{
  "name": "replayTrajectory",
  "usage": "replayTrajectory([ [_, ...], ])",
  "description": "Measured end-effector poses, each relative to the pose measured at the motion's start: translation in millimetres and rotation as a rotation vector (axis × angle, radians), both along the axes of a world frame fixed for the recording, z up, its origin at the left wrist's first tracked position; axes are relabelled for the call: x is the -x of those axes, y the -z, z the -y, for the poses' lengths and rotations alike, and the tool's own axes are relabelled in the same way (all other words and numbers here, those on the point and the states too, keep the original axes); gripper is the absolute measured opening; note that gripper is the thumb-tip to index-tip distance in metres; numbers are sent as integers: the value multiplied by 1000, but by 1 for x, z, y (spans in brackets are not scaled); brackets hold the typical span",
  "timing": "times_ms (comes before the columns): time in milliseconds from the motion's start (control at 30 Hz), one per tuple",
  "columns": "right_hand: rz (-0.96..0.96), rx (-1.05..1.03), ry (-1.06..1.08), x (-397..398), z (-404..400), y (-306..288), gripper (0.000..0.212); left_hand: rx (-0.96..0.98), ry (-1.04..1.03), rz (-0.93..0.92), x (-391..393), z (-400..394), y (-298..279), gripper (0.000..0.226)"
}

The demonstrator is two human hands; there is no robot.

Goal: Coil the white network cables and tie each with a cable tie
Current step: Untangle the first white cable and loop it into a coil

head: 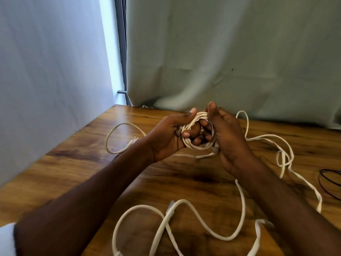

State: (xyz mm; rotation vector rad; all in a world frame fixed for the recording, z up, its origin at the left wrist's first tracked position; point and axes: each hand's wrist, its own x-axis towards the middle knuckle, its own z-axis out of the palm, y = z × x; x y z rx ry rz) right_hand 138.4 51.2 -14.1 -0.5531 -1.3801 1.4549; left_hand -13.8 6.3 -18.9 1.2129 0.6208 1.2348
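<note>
Fingers, head view: both sets are curled round the small coil of white round network cable point(195, 130), held up above the wooden table with dark grain point(88, 156).
Left hand point(171, 133): grips the coil's left side, thumb laid over the top strands, fingertips point(185, 134) hooked through the middle of the loops.
Right hand point(227, 133): closes on the coil's right side, thumb raised, fingers tucked behind the strands; exactly how they pinch is hidden.
Coil: several turns bunched tightly between the two hands, with a clear plug just beside the left palm.
Trailing end: a flat white cable tail point(284, 156) runs from under the right hand off to the right and lies knotted loosely on the table.
Loose cable, left: a white round cable loop with clear plug point(121, 139) lies on the table beyond the left forearm, not coiled.
Loose cable, near: a long white cable in open curves point(184, 218) sprawls on the table between the forearms, not coiled.
Other: a thin dark wire loop point(330, 182) sits at the right edge; pale green curtains point(221, 52) hang behind.
Cable tie: none can be seen on any cable, nor anywhere in view.
Progress: early, by my reading; one cable is partly wound and untied, and at least two more await coiling and tying.
</note>
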Motion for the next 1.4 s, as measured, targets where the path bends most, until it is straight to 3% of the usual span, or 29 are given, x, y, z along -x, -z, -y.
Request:
replayTrajectory([
  [200,-275,170,-352,0,8,-4,25,-29,15,73,9,9,-15,63],
  [367,-341,239,-435,0,6,-5,20,25,60,156,6,12,-11,64],
  [500,-427,343,-534,-3,0,-6,26,53,54,281,1,14,-11,37],
  [600,-430,310,-593,-4,0,-9,32,53,76,304,0,13,-15,42],
  [733,-379,255,-571,3,3,-9,25,50,56,219,0,13,-23,29],
  [933,-244,107,-464,0,6,-9,38,66,52,164,5,10,-22,61],
  [1133,26,-77,-180,3,15,-1,31,174,-144,175,4,1,-9,63],
  [1267,77,-98,-128,6,19,0,48,153,-313,144,3,-1,-5,65],
  [1400,202,-280,-69,4,10,3,27,146,-267,131,7,-1,-6,67],
])
